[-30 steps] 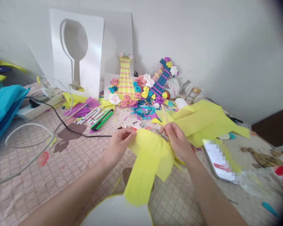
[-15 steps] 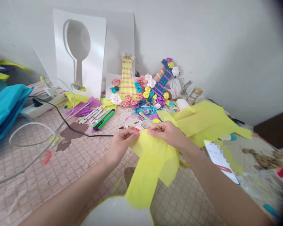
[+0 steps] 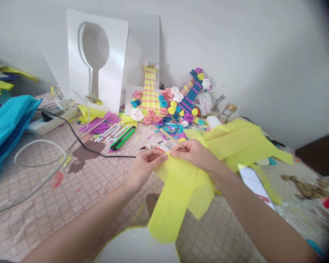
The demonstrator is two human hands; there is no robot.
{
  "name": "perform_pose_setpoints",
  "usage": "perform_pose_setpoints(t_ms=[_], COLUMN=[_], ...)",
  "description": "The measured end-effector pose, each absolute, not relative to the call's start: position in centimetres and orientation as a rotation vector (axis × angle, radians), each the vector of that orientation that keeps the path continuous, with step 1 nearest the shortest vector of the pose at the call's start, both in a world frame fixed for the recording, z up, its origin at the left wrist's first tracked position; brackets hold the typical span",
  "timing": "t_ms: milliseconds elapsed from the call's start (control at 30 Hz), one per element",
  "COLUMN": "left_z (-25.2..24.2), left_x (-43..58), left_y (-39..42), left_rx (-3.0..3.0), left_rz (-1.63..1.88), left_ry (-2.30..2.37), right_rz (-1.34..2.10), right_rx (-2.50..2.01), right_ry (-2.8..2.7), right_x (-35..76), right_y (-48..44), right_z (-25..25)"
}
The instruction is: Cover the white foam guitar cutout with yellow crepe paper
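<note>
Two forearms (image 3: 84, 221) angle inward over the counter (image 3: 93, 179) – elbows wide, fingertips almost meeting. The left hand (image 3: 149, 166), thumb toward the right, has its grip pinched on the top edge of the yellow paper (image 3: 171, 204). The right hand (image 3: 193, 155) bends in, its grip pinching that same edge – a stick (image 3: 168, 135) also held there, pointing up and left. The paper hangs below both hands, its lower end overlapping a white board (image 3: 134, 244).
</note>
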State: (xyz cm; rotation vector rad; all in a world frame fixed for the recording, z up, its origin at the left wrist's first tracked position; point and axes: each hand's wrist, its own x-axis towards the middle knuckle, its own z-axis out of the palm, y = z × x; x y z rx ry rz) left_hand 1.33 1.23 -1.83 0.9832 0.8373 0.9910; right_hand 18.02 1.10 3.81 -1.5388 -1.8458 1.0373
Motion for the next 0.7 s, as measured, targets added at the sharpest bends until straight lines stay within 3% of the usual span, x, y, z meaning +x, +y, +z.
perform_pose_setpoints(t_ms=[167, 433, 700], left_z=[-1.3, -1.4, -2.3], left_x=[1.2, 1.2, 1.6], left_y=[1.2, 1.3, 1.7], left_rx=[1.018, 1.056, 0.939], left_rz=[0.962, 0.955, 1.064], left_ry=[0.884, 0.916, 0.866], right_rz=[1.045, 0.236, -0.007], right_rx=[-1.581, -1.59, -1.373], right_ry=[-1.785, -1.786, -2.09], right_x=[18.4, 19.9, 21.4], right_y=[0.9, -2.6, -4.9], right_z=[4.2, 4.2, 1.3])
